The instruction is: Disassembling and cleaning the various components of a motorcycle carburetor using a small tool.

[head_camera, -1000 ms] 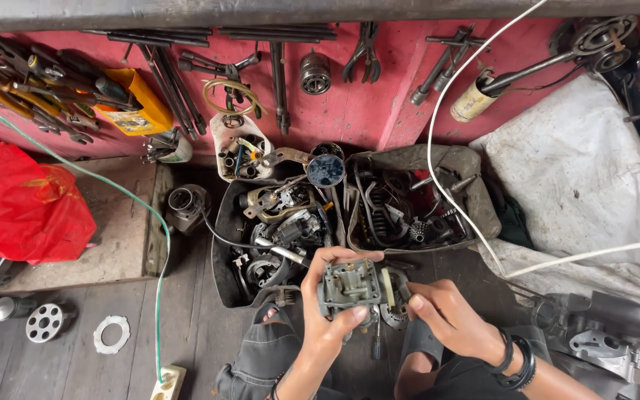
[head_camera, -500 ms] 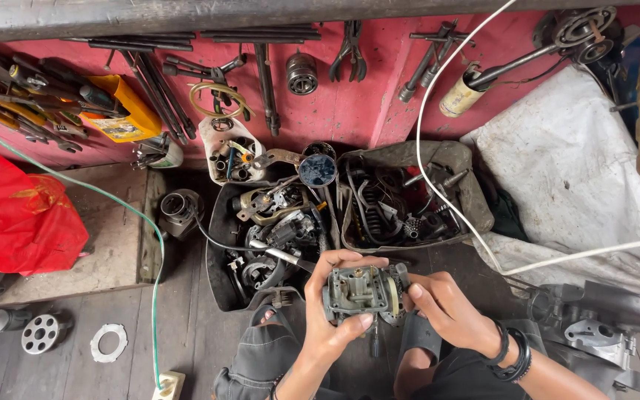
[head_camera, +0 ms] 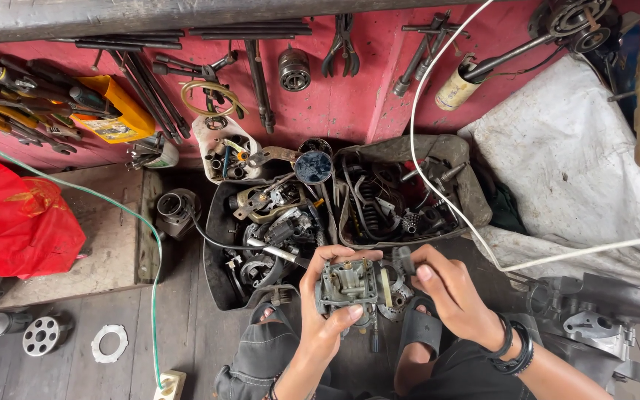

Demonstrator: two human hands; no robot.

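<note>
Left hand point(head_camera: 327, 311) still grips carburetor point(head_camera: 348, 283); right hand point(head_camera: 450, 292) now pinches small part point(head_camera: 404, 259).

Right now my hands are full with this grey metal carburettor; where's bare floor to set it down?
Bare planks lie between the green cable and the black parts tray. Both trays ahead are crammed.

grey metal carburetor body point(head_camera: 347, 283), open side facing up, held above the lap, slightly tilted.

Head cam only, looks steeply down, close over hands, red wall point(head_camera: 350, 104) at top.
</note>
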